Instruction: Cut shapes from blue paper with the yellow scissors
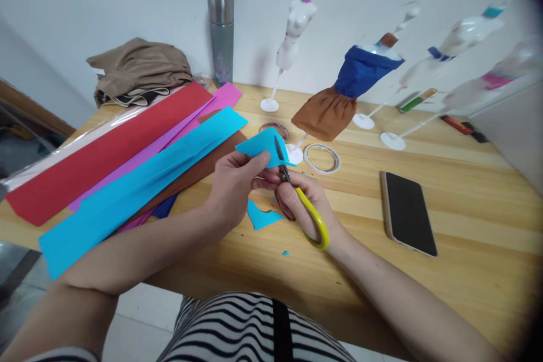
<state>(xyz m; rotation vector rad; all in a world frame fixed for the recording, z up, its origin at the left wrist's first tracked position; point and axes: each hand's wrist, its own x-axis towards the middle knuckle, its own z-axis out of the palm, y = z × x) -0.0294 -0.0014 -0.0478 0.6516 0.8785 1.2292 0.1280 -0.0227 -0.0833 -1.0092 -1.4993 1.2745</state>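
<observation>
My left hand (233, 184) pinches a small light blue paper piece (258, 144) between thumb and fingers, above the middle of the table. In my right hand (311, 203) are yellow-handled scissors (316, 223), with my thumb and fingers around the handles. Their dark blades point away from me and lie across the right part of the piece, a thin sliver of it showing beyond them. On the wood below lie a curved blue offcut (258, 218) and a tiny blue scrap (285, 253).
Coloured paper strips (139, 175) and a brown cloth (139, 68) lie left. A steel flask (221, 39) stands behind. Several mannequin stands, one dressed in blue (360, 73) and brown, line the back. A tape roll (322, 159) and a phone (408, 213) are right.
</observation>
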